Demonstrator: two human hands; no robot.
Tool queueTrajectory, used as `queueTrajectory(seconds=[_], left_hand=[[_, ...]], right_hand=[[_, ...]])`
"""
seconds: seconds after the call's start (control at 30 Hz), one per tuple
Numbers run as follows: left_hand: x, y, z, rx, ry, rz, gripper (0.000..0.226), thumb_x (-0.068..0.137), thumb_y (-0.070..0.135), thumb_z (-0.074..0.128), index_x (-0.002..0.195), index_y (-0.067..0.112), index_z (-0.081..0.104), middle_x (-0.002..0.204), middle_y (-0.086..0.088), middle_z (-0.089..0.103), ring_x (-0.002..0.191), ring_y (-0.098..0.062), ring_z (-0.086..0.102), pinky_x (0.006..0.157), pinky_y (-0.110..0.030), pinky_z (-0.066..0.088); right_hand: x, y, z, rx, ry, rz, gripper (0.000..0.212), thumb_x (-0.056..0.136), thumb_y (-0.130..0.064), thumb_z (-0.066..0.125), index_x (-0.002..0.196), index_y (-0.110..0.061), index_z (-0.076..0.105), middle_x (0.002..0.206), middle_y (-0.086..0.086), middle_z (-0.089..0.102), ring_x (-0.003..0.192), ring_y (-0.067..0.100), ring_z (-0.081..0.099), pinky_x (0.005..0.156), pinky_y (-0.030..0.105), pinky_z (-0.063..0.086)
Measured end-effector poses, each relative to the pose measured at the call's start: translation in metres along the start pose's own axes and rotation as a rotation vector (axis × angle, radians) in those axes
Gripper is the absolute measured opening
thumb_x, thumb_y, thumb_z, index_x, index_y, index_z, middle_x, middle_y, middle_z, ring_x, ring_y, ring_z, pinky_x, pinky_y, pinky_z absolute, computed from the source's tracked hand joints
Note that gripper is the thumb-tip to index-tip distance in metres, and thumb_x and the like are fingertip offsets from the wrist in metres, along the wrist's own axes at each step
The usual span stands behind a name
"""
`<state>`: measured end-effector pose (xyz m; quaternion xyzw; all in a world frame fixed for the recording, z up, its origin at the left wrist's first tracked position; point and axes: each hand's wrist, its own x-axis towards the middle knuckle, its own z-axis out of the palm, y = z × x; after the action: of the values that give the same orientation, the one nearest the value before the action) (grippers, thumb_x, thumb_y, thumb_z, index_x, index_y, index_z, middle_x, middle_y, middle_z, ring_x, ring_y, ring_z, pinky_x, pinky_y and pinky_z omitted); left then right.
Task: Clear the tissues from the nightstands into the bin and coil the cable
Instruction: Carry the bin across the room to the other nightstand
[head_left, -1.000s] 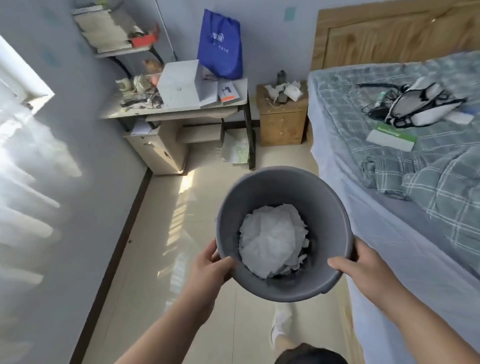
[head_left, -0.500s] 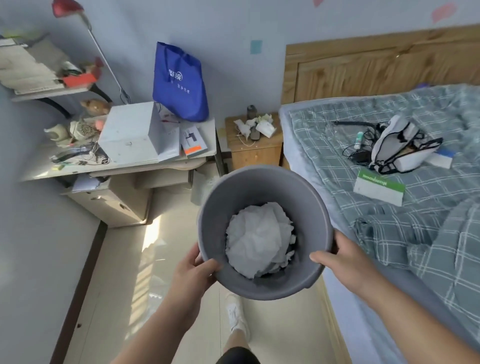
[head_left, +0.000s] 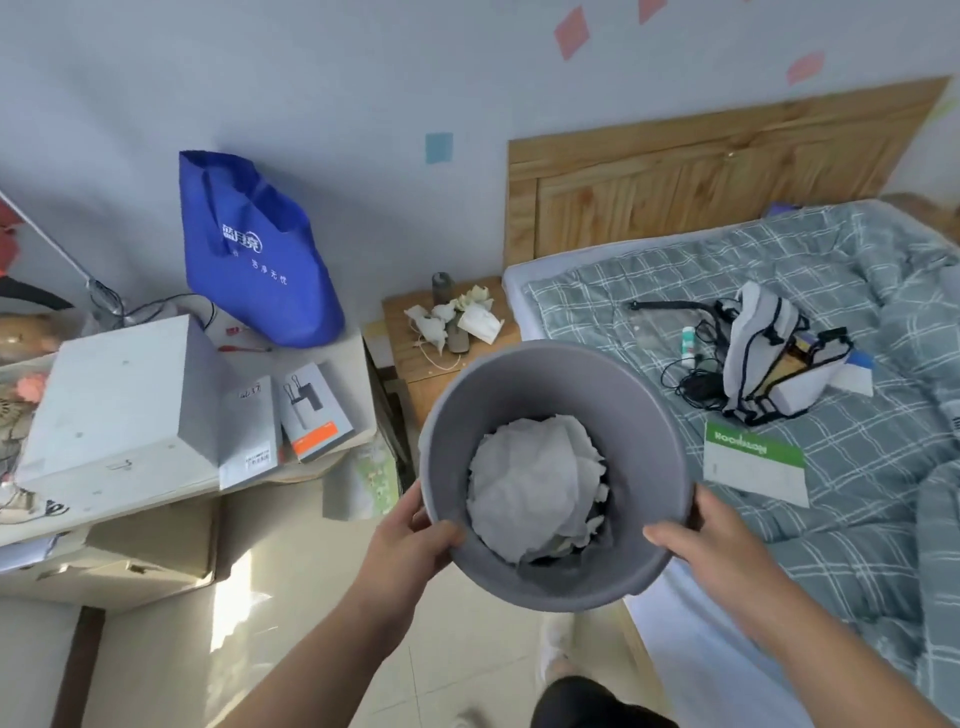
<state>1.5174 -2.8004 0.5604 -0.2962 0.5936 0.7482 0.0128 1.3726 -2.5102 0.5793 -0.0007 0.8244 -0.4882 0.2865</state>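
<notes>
– so, the heap of tissues (head_left: 530, 483) lies crumpled at the bottom of the bin (head_left: 649, 415), and we'd guess it weighs next to nothing.
– and the bin itself?
– grey plastic, stiff by the look of it, with a smooth wall. it's up in the air between the surface (head_left: 340, 361) on our left and the bed (head_left: 857, 519), mouth tipped toward us. our left grip (head_left: 410, 540) curls over the near-left rim, thumb inside, and our right grip (head_left: 711, 545) clasps the right rim the same way. the load is light, so the rim is the place to hold. we judge one side would do if we need a hand free.
– what's left?
– loose tissues (head_left: 457, 317) are bunched on the nightstand (head_left: 410, 374) just past the bin, beside a dark bottle (head_left: 442, 286). they look soft and easy to pinch from the top, though they'd probably tear if snatched. a thin pale cord (head_left: 434, 356) trails beside them, limp, and is best taken near one end. whether that is the cable, or the black cable (head_left: 693, 387) on the bed is, we cannot tell.
</notes>
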Motion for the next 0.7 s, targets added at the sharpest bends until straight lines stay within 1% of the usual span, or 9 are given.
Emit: queueTrajectory(seconds=[0.1,0.17,0.2,0.27,0.33,0.43,0.53,0.6,0.7], left_hand=[[0.057,0.013,0.002,-0.016,0.01,-0.033,0.066,0.068,0.014,0.071,0.129,0.039,0.073,0.12,-0.011,0.08,0.112,-0.033,0.074,0.087,-0.035,0.064],[0.096,0.016,0.002,-0.038,0.039,-0.072,0.068,0.064,0.015,0.072,0.128,0.038,0.074,0.12,-0.012,0.08,0.112,-0.034,0.074,0.087,-0.037,0.065],[0.116,0.017,0.002,-0.049,0.062,-0.095,0.07,0.062,0.015,0.072,0.129,0.038,0.074,0.121,-0.012,0.08,0.113,-0.035,0.074,0.088,-0.039,0.065],[0.156,0.02,0.0,-0.074,0.117,-0.151,0.073,0.06,0.016,0.074,0.13,0.037,0.074,0.12,-0.013,0.08,0.114,-0.036,0.074,0.092,-0.045,0.065],[0.198,0.024,-0.003,-0.092,0.182,-0.204,0.074,0.062,0.013,0.074,0.132,0.037,0.073,0.12,-0.014,0.08,0.113,-0.037,0.074,0.096,-0.048,0.064],[0.252,0.032,-0.008,-0.117,0.271,-0.248,0.065,0.077,0.0,0.067,0.132,0.034,0.072,0.118,-0.013,0.08,0.109,-0.034,0.075,0.088,-0.042,0.065],[0.295,0.037,-0.008,-0.13,0.315,-0.294,0.064,0.089,-0.011,0.06,0.131,0.036,0.071,0.116,-0.011,0.081,0.106,-0.032,0.077,0.084,-0.038,0.065],[0.32,0.04,-0.009,-0.156,0.344,-0.311,0.065,0.09,-0.01,0.061,0.13,0.041,0.069,0.115,-0.006,0.082,0.103,-0.027,0.078,0.082,-0.036,0.066],[0.355,0.033,-0.018,-0.176,0.388,-0.334,0.064,0.084,-0.003,0.066,0.131,0.04,0.069,0.116,-0.004,0.082,0.103,-0.024,0.078,0.082,-0.037,0.065]], right_hand=[[0.064,-0.013,-0.003,-0.001,-0.019,0.022,0.031,0.084,-0.015,0.075,0.106,-0.037,0.07,0.094,-0.018,0.078,0.086,-0.001,0.072,0.078,0.037,0.053],[0.113,-0.02,0.0,-0.012,-0.056,0.053,0.03,0.084,-0.014,0.076,0.103,-0.037,0.072,0.093,-0.015,0.078,0.087,0.003,0.072,0.079,0.037,0.055],[0.139,-0.024,0.003,-0.014,-0.075,0.068,0.031,0.083,-0.014,0.076,0.1,-0.039,0.073,0.092,-0.015,0.078,0.087,0.004,0.073,0.079,0.037,0.055],[0.194,-0.035,0.01,-0.007,-0.131,0.094,0.034,0.078,-0.02,0.077,0.097,-0.047,0.072,0.092,-0.016,0.079,0.085,0.001,0.073,0.079,0.037,0.055],[0.25,-0.048,0.017,-0.023,-0.201,0.124,0.037,0.066,-0.03,0.076,0.102,-0.042,0.072,0.095,-0.014,0.08,0.088,0.003,0.074,0.087,0.041,0.058],[0.324,-0.074,0.024,-0.069,-0.265,0.159,0.046,0.062,-0.031,0.073,0.108,-0.033,0.07,0.098,-0.009,0.08,0.098,0.014,0.074,0.098,0.047,0.056],[0.387,-0.099,0.032,-0.139,-0.309,0.192,0.048,0.06,-0.031,0.069,0.109,-0.032,0.068,0.104,-0.001,0.077,0.101,0.02,0.072,0.097,0.051,0.056],[0.421,-0.108,0.041,-0.157,-0.308,0.206,0.048,0.061,-0.029,0.067,0.109,-0.034,0.066,0.104,-0.002,0.076,0.1,0.02,0.071,0.095,0.051,0.057],[0.462,-0.11,0.063,-0.16,-0.314,0.239,0.048,0.062,-0.024,0.065,0.108,-0.035,0.065,0.103,-0.001,0.076,0.099,0.022,0.071,0.094,0.049,0.057]])
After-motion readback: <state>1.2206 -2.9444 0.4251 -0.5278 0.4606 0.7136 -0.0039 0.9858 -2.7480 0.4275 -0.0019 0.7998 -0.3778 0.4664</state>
